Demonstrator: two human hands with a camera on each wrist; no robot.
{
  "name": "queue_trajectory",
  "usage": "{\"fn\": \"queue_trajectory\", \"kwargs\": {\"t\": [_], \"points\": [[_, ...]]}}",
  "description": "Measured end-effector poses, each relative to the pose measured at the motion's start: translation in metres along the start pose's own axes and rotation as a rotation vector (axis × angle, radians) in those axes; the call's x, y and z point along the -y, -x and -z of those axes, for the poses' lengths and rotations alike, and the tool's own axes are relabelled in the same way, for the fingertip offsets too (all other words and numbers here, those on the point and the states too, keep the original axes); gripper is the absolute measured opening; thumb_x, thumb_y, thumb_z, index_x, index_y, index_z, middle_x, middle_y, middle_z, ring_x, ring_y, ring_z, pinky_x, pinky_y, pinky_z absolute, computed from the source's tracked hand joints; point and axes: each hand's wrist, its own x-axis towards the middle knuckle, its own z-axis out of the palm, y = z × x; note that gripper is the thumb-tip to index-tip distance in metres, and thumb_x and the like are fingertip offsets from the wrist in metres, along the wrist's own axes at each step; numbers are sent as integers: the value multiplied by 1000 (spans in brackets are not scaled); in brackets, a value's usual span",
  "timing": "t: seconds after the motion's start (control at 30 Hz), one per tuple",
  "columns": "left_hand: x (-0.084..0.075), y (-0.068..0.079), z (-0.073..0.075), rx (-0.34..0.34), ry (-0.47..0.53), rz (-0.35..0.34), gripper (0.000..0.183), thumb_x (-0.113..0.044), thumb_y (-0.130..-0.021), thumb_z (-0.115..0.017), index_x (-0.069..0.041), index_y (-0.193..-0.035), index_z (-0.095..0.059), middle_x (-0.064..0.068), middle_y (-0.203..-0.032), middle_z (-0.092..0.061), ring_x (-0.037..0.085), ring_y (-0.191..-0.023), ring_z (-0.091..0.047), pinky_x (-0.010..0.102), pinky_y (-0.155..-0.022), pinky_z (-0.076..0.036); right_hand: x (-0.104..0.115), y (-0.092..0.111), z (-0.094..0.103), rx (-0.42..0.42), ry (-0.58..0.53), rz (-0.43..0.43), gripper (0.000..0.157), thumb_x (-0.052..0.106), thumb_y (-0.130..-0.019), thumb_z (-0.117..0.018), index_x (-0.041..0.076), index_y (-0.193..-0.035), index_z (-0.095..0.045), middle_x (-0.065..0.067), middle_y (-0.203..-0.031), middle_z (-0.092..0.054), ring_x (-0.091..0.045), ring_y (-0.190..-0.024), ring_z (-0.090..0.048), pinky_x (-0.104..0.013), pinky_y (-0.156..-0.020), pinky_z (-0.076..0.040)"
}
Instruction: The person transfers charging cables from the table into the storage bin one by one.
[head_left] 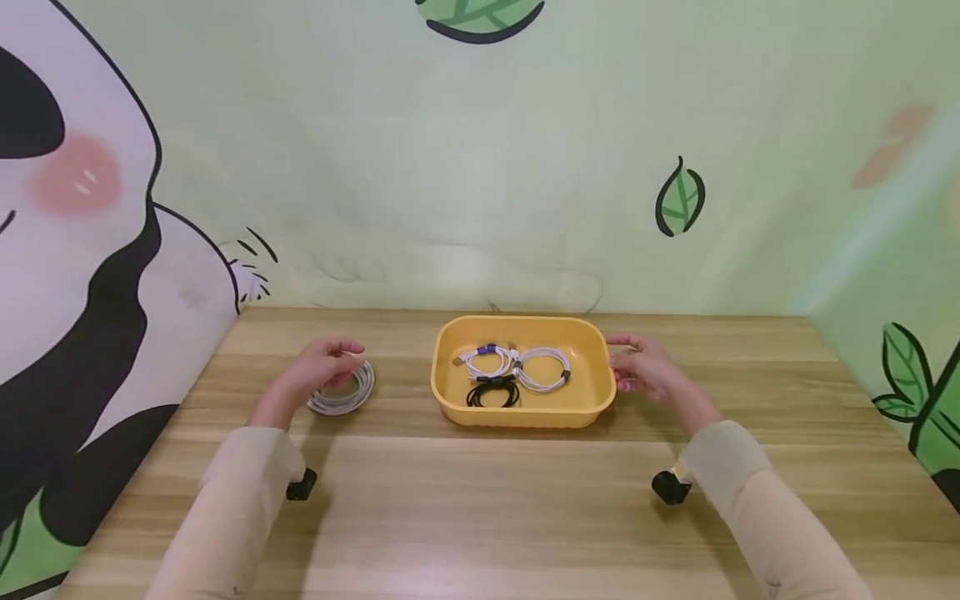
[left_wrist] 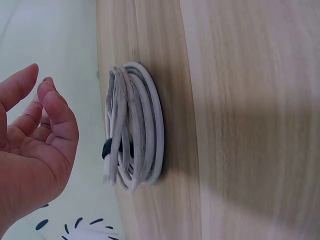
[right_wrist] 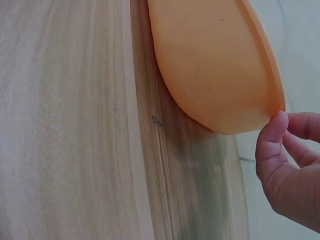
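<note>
My left hand (head_left: 327, 364) hovers over a coiled grey cable (head_left: 358, 398), fingers loosely bent and holding nothing. In the left wrist view the cable (left_wrist: 145, 125) lies on the table, bundled by a black strap (left_wrist: 107, 148), apart from the fingers. At the yellow bin's right end, my right hand (head_left: 643, 369) pinches the rim; the right wrist view shows the thumb (right_wrist: 272, 135) at the corner of the bin (right_wrist: 215, 65). Inside the bin lie a white cable with a purple tie (head_left: 487, 350), a white cable coil (head_left: 567, 367) and a black cable (head_left: 492, 393).
The wooden table (head_left: 480, 500) meets a pale green wall (head_left: 480, 167) with panda and leaf drawings right behind the bin. Black wrist cameras (head_left: 671, 487) hang under both sleeves.
</note>
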Motion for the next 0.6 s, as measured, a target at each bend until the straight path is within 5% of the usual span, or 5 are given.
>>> {"fn": "queue_trajectory", "kwargs": {"t": [0.27, 0.6], "points": [[10, 5, 5, -26, -39, 19, 40, -12, -89, -48, 10, -120, -38, -4, -64, -41, 8, -59, -40, 24, -56, -37, -2, 3, 0, 8, 5, 18, 52, 1, -87, -45, 2, -135, -26, 1, -71, -52, -7, -57, -49, -19, -51, -46], [16, 8, 12, -151, -21, 70, 38, -12, -87, -51, 9, -117, -42, -7, -74, -47, 7, -67, -46, 19, -62, -43, 1, 4, 0, 9, -14, 27, 53, 1, -86, -46, 2, -135, -25, 2, -66, -52, -7, -56, -49, -18, -50, -45]]}}
